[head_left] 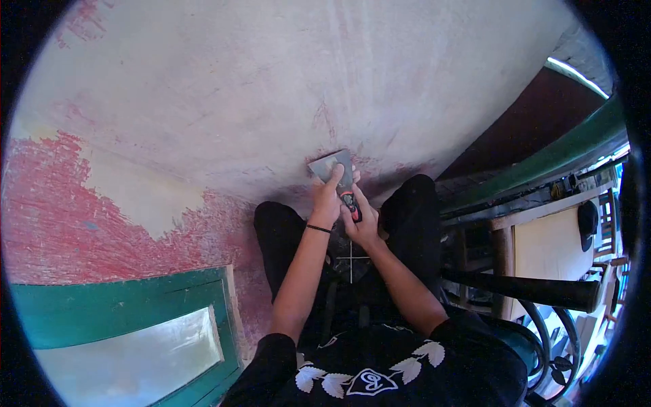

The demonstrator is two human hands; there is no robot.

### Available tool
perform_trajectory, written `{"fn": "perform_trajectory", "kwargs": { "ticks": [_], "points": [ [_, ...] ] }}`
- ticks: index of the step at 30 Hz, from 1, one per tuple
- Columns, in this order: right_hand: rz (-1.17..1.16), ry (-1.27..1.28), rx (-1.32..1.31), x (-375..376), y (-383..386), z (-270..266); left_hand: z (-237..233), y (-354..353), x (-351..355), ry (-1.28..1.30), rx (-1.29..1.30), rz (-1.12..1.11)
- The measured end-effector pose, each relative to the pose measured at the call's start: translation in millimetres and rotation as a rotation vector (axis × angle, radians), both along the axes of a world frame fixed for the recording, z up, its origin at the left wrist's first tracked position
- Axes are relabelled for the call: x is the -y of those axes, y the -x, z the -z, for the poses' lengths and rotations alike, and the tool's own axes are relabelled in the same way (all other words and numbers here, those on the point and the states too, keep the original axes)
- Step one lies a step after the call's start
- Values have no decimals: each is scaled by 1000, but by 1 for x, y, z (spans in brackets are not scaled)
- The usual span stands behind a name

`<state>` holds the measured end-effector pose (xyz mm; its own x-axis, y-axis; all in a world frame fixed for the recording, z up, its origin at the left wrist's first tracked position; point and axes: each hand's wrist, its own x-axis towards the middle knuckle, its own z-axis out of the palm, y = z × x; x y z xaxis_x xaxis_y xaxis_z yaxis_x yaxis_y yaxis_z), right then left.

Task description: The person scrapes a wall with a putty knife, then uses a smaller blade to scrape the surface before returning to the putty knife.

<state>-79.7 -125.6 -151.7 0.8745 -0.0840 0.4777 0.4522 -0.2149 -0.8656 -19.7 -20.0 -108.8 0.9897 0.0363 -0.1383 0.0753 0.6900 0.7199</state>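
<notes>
A putty knife with a wide grey metal blade and a red-and-black handle is held in both hands, its broad edge against the wall or very near it. My right hand is closed round the handle. The thumb of my left hand presses flat on the blade; its other fingers are hidden behind the metal. Whitish filler covers most of the wall before me, with reddish scuffed streaks around the blade. A dark band circles my left wrist.
Rough red paint shows on the wall at left, above a green frame with a pale pane. My bent knees flank my hands close to the wall. On the right are a green curved rail, a wooden table and a black armrest.
</notes>
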Motion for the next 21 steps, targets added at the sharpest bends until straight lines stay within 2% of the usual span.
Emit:
{"fn": "perform_trajectory", "kwargs": {
  "ticks": [3, 6, 8, 14, 21],
  "points": [
    [8, 40, -70, 8, -1, 9, 9, 0, 16, -63, -80, -107],
    [67, 67, 23, 9, -3, 13, 16, 1, 25, -60, -94, -157],
    [43, 69, -52, 13, -2, 12, 18, 1, 26, -45, -81, -174],
    [16, 38, -65, 16, -7, -9, -10, -1, 29, -94, -54, -218],
    [35, 62, -92, 17, -5, -1, -8, 4, 35, -108, -68, -239]
  ]
}}
